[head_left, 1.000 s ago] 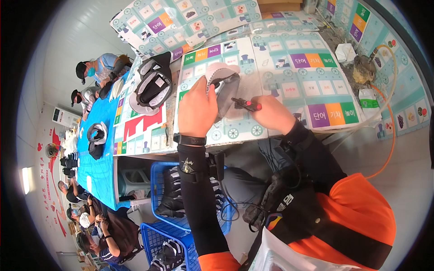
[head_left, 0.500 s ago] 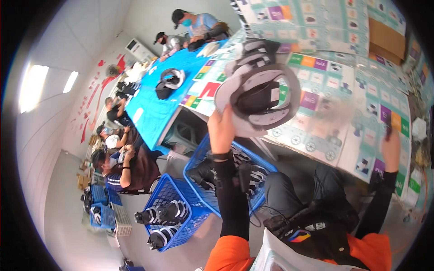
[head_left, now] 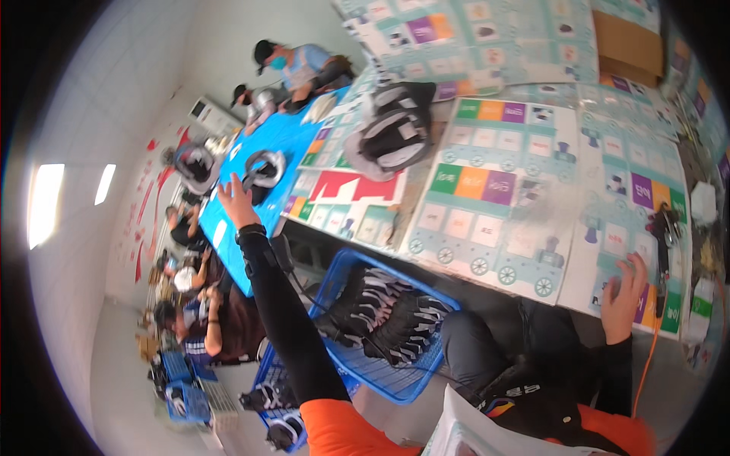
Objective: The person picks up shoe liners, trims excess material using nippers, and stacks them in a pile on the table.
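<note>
My left hand point(head_left: 238, 201) reaches out over the blue table with its fingers spread, holding nothing. Just beyond its fingertips is a grey-and-black rounded piece point(head_left: 196, 169), like a shoe upper; I cannot tell whether it is in the air or resting on something. A similar piece point(head_left: 265, 169) lies on the blue sheet beside that hand. More of these grey-and-black pieces point(head_left: 391, 143) are heaped on the printed table top. My right hand point(head_left: 625, 299) is open at the table's right, fingers apart and slightly bent, below a dark metal hand tool point(head_left: 664, 232).
A blue basket point(head_left: 407, 391) of black-and-white striped shoe parts stands beside my knees, with another blue basket point(head_left: 268, 372) behind it. An orange cord point(head_left: 646, 372) hangs at the right edge. Several people sit along the blue table point(head_left: 220, 239). A cardboard box point(head_left: 627, 45) stands at the back.
My left hand has swung left and let go of the grey-and-black piece. My right hand, earlier on something dark, is lower and open. My view has shifted.
</note>
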Demonstrator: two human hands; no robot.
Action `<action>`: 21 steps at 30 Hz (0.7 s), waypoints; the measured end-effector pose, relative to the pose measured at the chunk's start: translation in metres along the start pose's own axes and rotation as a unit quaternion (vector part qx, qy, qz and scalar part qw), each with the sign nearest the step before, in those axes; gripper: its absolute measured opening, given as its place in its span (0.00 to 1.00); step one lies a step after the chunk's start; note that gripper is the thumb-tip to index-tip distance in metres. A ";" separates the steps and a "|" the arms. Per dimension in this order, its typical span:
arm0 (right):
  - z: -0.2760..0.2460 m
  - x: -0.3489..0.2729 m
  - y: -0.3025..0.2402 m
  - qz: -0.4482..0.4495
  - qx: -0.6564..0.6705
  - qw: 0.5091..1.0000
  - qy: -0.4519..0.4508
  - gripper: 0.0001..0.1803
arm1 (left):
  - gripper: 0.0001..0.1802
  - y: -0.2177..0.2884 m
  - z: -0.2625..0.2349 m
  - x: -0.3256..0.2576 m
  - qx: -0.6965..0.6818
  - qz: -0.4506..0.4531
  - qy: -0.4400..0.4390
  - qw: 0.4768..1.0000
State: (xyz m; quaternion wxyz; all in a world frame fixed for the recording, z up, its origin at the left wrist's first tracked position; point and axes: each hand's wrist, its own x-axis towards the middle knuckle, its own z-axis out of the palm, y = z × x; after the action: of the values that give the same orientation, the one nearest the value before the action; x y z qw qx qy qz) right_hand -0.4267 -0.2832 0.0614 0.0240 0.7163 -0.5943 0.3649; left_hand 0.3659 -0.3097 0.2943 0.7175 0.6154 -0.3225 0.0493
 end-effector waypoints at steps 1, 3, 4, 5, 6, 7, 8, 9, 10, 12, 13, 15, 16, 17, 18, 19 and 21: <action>0.002 0.003 -0.006 -0.008 0.022 1.000 0.003 0.23 | 0.42 -0.016 0.017 0.005 0.074 0.060 -0.042 0.995; 0.000 0.006 -0.010 -0.011 0.013 1.000 0.023 0.19 | 0.34 -0.055 0.071 -0.018 0.320 0.185 -0.194 0.909; -0.002 0.001 -0.007 -0.021 0.000 0.999 0.032 0.18 | 0.37 -0.064 0.123 -0.055 0.301 0.217 -0.249 0.895; -0.003 0.002 -0.007 -0.045 0.007 0.998 0.044 0.16 | 0.40 -0.077 0.145 -0.069 0.333 0.264 -0.252 0.870; -0.004 0.001 -0.005 -0.041 -0.003 0.998 0.046 0.16 | 0.46 -0.081 0.180 -0.088 0.351 0.290 -0.287 0.843; -0.005 0.001 -0.006 -0.069 0.003 0.996 0.048 0.15 | 0.53 -0.087 0.206 -0.101 0.380 0.324 -0.276 0.821; -0.007 -0.001 -0.006 -0.089 0.003 0.995 0.048 0.14 | 0.56 -0.082 0.239 -0.124 0.434 0.332 -0.270 0.793; -0.008 0.000 -0.008 -0.085 -0.004 0.995 0.050 0.14 | 0.59 -0.074 0.257 -0.136 0.491 0.340 -0.257 0.760; -0.008 0.002 -0.011 -0.083 0.004 0.995 0.053 0.14 | 0.62 -0.081 0.271 -0.135 0.503 0.329 -0.274 0.751; -0.006 0.004 -0.013 -0.083 0.020 0.994 0.063 0.14 | 0.51 -0.073 0.294 -0.136 0.541 0.238 -0.335 0.734; -0.006 0.004 -0.013 -0.082 0.018 0.994 0.066 0.14 | 0.51 -0.078 0.295 -0.135 0.538 0.240 -0.335 0.735; -0.007 0.004 -0.013 -0.084 0.035 0.994 0.066 0.13 | 0.25 -0.078 0.288 -0.135 0.565 0.296 -0.312 0.704; -0.009 0.004 -0.015 -0.082 0.037 0.994 0.067 0.13 | 0.14 -0.075 0.279 -0.136 0.526 0.343 -0.275 0.728; -0.009 0.006 -0.017 -0.086 0.039 0.993 0.068 0.13 | 0.14 -0.069 0.264 -0.132 0.528 0.342 -0.272 0.729; -0.009 0.004 -0.015 -0.086 0.040 0.993 0.073 0.13 | 0.14 -0.046 0.257 -0.136 0.526 0.334 -0.255 0.740; -0.011 0.002 -0.013 -0.088 0.043 0.992 0.077 0.13 | 0.15 -0.019 0.244 -0.140 0.526 0.323 -0.236 0.751; -0.018 0.003 -0.017 -0.098 0.047 0.992 0.067 0.14 | 0.17 0.035 0.189 -0.148 0.461 0.301 -0.177 0.816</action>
State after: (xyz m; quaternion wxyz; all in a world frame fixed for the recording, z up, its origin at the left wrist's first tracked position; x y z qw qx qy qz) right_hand -0.4212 -0.2723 0.0833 0.0657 0.7456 -0.5004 0.4351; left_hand 0.1572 -0.4262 0.2531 0.2297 0.7444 -0.5526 0.2962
